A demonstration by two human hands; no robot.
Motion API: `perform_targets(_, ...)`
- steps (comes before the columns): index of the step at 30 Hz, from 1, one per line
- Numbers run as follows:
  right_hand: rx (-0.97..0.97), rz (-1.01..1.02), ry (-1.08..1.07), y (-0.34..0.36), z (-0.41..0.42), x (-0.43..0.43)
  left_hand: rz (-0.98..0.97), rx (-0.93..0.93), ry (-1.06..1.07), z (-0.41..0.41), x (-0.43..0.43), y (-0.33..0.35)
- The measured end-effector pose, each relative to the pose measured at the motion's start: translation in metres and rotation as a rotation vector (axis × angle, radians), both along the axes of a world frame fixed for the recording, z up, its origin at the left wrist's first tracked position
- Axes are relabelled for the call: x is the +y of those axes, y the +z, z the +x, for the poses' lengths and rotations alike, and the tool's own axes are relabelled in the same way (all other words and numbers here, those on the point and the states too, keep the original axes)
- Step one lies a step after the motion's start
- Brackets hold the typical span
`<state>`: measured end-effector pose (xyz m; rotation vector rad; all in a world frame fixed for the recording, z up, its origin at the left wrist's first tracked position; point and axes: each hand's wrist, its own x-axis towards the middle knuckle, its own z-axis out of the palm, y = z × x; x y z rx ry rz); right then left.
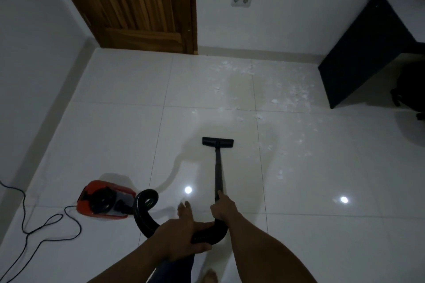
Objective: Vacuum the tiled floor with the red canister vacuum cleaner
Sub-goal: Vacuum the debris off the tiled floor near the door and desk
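Fingers of the right hand (pixel 224 210) are wrapped round the lower end of the black wand (pixel 218 167), w/ one digit laid fwd along the tube. Fingers of the left hand (pixel 184 239) are curled round the curved handle (pixel 207 235), just behind the right hand. Both grasps are closed on the vac's tubing.

From the hands the wand is angled fwd and down to the floor nozzle (pixel 217 142), which is set flat on the tiled floor (pixel 115 122) near mid-frame.

The red canister vacuum (pixel 103 199) is parked on the tiles to the left of the hands, well apart from the nozzle. A black hose (pixel 145 209) is looped out of its front end and swept round to the handle. The power cord (pixel 34 225) is trailed from the canister in loose bends toward the left edge.

White debris (pixel 276 94) is scattered over the tiles ahead and to the right of the nozzle, thickest near the black desk (pixel 358 48) at right. The nozzle is kept apart from most of it.

A bare foot (pixel 184 210) is seen btwn the hose and the right hand. A wooden door (pixel 138 7) is set in the back wall, w/ a double wall socket (pixel 241 1) to its right. A dark item on the desk top is too blurred to be identified.
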<state>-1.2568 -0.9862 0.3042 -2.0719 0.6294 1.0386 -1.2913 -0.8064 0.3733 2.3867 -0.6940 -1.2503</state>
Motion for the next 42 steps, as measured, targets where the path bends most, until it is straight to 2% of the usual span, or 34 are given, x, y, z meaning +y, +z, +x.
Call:
perform_targets(5, 0.015, -0.004, 0.018, -0.004, 0.069, 0.015, -0.085, 0.008, -0.009, 0.065, 0.018, -0.012)
perform_targets(9, 0.012, 0.009, -0.019, -0.002, 0.13, 0.034, -0.156, 0.006, -0.012, 0.131, 0.036, 0.002)
perform_targets(14, -0.001, -0.004, -0.075, 0.003, 0.187, 0.056, -0.114, 0.012, 0.055, 0.186, 0.058, 0.022)
perform_targets(21, 0.014, -0.029, -0.07, 0.011, 0.239, 0.066, -0.165, 0.05, 0.09, 0.234, 0.07, 0.028)
perform_targets(29, 0.048, -0.04, -0.044, 0.017, 0.287, 0.055, -0.167, 0.048, 0.076, 0.28, 0.057, 0.026)
perform_targets(34, 0.069, -0.047, -0.043, 0.014, 0.323, 0.048, -0.175, 0.104, 0.152, 0.313, 0.05, 0.016)
perform_targets(42, 0.058, -0.069, -0.001, 0.009, 0.412, 0.019, -0.203, 0.094, 0.195, 0.393, 0.02, 0.008)
